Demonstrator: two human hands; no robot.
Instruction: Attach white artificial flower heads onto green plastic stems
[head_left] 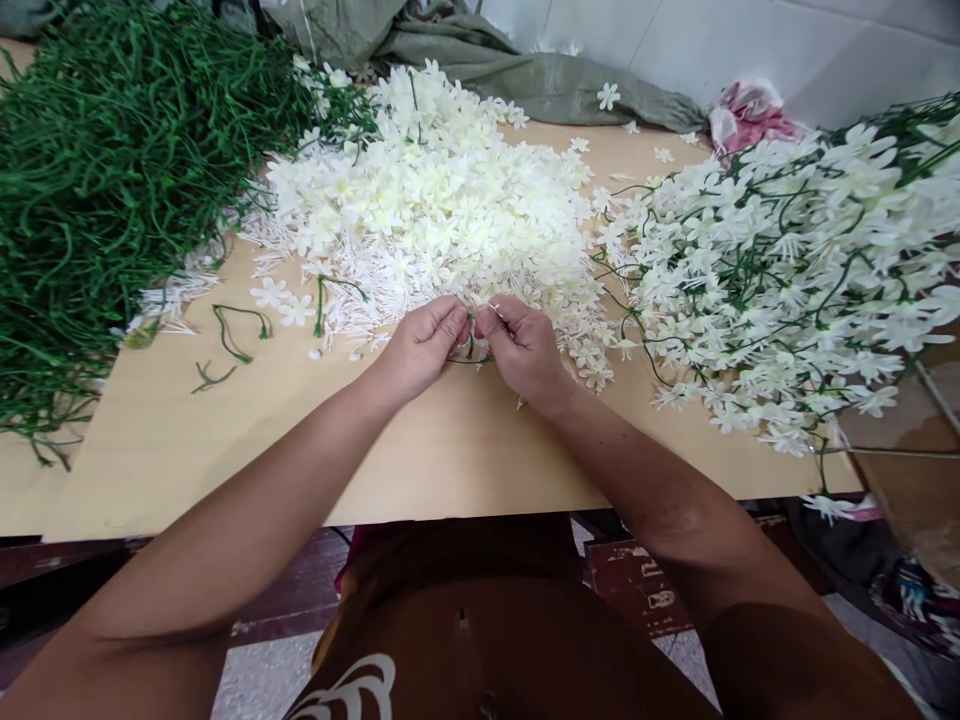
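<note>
Near the middle of the table, both hands meet in front of a heap of loose white artificial flower heads [450, 200]. My left hand [426, 342] is closed in a pinch on a thin green plastic flower stem [471, 348], which shows between and below the fingertips. My right hand [526, 348] pinches close beside it, thumb against forefinger, with a small white flower piece [493, 306] at the tips. The fingers partly hide where stem and white piece come together. Thin white stamens [360, 315] lie along the heap's near edge.
Bare green stems [135, 160] are piled high on the left. White flowers on green stems [780, 280] are heaped at right, some overhanging the table [450, 460]. Several loose stems [229, 335] lie left of my hands. Grey-green cloth [540, 85] lines the back, beside a pink-white bag [750, 115].
</note>
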